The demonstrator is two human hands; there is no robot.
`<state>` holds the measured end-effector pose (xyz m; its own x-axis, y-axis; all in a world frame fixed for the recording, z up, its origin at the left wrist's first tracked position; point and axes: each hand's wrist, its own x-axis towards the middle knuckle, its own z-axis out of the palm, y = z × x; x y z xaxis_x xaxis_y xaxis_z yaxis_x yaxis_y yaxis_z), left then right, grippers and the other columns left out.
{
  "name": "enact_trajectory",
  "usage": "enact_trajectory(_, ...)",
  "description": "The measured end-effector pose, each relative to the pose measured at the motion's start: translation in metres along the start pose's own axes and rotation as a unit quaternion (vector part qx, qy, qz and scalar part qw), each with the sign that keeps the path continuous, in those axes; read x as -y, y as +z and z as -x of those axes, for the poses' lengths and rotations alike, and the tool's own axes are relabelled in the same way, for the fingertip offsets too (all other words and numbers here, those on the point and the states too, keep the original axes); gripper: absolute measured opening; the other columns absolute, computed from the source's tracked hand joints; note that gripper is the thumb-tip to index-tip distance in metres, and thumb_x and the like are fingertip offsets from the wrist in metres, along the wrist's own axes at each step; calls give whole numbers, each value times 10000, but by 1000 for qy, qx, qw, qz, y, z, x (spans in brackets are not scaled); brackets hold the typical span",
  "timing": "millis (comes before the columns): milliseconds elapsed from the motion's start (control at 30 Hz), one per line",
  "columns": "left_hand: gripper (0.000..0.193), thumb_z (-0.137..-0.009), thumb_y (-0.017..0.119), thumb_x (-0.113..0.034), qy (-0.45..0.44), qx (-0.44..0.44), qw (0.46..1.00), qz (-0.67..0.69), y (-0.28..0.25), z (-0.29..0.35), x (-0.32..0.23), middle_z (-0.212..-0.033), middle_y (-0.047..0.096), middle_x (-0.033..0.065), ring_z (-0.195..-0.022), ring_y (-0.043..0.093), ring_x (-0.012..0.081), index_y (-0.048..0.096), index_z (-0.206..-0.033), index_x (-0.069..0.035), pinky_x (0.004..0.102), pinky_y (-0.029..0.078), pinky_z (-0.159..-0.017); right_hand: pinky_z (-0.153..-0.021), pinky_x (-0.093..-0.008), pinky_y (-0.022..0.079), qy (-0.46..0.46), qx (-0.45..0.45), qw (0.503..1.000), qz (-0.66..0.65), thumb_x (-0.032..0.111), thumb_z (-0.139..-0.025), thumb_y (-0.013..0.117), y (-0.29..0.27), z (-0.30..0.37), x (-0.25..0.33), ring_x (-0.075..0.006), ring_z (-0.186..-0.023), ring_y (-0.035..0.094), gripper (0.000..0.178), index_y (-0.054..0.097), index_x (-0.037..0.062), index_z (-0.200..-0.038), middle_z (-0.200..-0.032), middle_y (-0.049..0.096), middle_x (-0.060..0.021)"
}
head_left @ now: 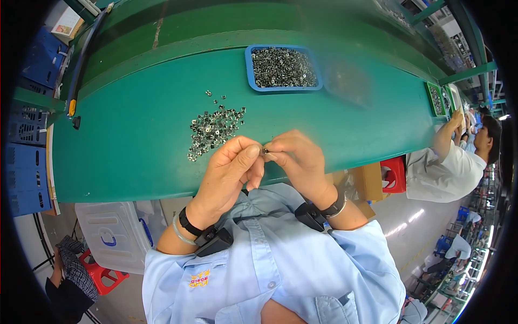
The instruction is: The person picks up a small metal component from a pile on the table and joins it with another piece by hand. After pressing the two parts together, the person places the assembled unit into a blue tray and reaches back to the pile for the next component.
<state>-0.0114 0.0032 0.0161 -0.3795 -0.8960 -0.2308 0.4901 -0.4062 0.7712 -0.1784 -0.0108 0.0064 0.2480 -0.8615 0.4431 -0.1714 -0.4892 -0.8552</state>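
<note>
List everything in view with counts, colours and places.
Workbench: one, green, centre
Loose parts: many, silver-black, bench left
Tray of parts: one, blue, far side
Small tray: at least one, green, bench right
Lidded bin: one, translucent, floor left
Red stools: two, either side
Crates: several, blue, left
Cardboard box: at least one, brown, right
Other people: several, mixed clothing, both sides
Held part: one, dark, between fingertips
Left hand: one, black wristband, pinching part
Right hand: one, black wristband, likewise

The left forearm [168, 242] and right forearm [352, 217] angle inward before the chest. The left grip [229, 167] and right grip [298, 159] meet at the fingertips, each pinching between thumb and forefinger; the left's lower fingers curl inward, the right's are mostly hidden.
</note>
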Motion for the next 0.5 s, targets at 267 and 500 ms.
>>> enact_trajectory(267, 179, -936, 528, -249, -29, 45, 991, 125, -4, -2, 9, -599, 518, 42, -436, 408, 112, 507, -891, -76, 250, 309, -414, -635, -270, 497, 13, 4, 997, -76, 12, -821, 636, 2, 7, -5, -169, -742, 596, 112, 614, 40, -928, -851, 613, -89)
enact_trajectory(500, 166, -922, 553, -236, -37, 47, 990, 127, -6, -3, 9, -581, 513, 42, -422, 404, 115, 507, -887, -80, 251, 314, -410, -628, -268, 496, 10, 17, 998, -53, 34, -833, 631, 0, 6, -4, -165, -726, 598, 94, 615, 38, -925, -830, 617, -81)
